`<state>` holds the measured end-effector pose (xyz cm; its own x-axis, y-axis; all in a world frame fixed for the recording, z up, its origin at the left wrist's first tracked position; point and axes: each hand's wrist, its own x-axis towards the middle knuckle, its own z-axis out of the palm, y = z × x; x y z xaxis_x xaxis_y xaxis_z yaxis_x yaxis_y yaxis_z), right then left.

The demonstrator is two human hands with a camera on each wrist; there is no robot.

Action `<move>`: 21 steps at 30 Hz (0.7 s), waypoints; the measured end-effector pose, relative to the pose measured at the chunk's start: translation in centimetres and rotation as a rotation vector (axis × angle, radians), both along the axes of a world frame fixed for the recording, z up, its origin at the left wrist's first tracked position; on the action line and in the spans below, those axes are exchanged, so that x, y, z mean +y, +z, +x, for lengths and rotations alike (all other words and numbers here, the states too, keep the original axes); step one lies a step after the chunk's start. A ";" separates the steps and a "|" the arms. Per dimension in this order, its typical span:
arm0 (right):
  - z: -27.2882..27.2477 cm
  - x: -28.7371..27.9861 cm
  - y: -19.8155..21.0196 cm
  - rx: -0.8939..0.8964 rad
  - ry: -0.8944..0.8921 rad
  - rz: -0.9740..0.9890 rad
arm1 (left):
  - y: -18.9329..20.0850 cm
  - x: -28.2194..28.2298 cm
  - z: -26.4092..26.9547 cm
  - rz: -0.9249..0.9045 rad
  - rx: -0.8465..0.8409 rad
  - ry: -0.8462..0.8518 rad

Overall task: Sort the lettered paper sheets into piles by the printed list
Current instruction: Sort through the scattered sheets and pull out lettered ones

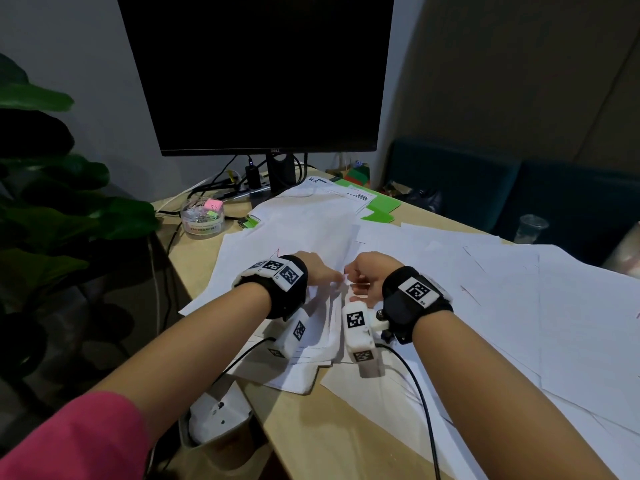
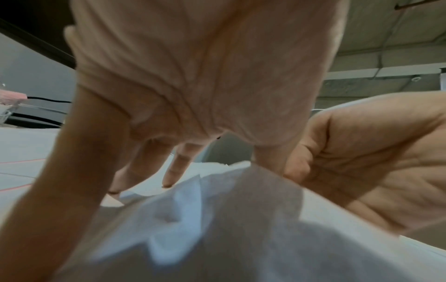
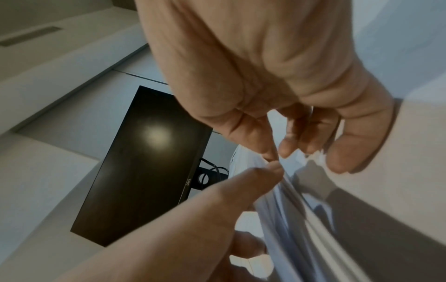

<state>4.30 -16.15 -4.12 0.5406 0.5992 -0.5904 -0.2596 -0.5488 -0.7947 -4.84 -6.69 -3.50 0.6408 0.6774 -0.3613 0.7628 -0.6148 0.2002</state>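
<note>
Right hand pinches top sheet corner off the stack; left hand, fingers straight, pins it to peel one.

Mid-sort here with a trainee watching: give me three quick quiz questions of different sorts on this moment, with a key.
1. True or false: the monitor behind the paper sheets is switched on and showing a document.
2. Multiple choice: what is the right hand doing? A) resting flat on the desk B) pinching the edge of a sheet between thumb and fingers C) holding the stationery tub
3. Fill in: the left hand has its fingers extended down onto the ____.

Key: 1. False, the screen is dark. 2. B, the right wrist view shows its grip on a paper edge. 3. Paper sheets.
</note>
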 end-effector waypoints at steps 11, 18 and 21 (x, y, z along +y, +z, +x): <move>1.0 0.7 -1.1 -0.005 0.189 0.073 | -0.6 -0.2 1.5 0.006 0.005 0.028; 1.4 0.3 -1.6 0.021 0.193 0.093 | 0.7 -0.1 0.5 0.009 0.013 0.033; 1.2 0.2 -1.3 0.030 0.167 0.067 | 1.1 1.0 -0.6 -0.078 -0.079 0.066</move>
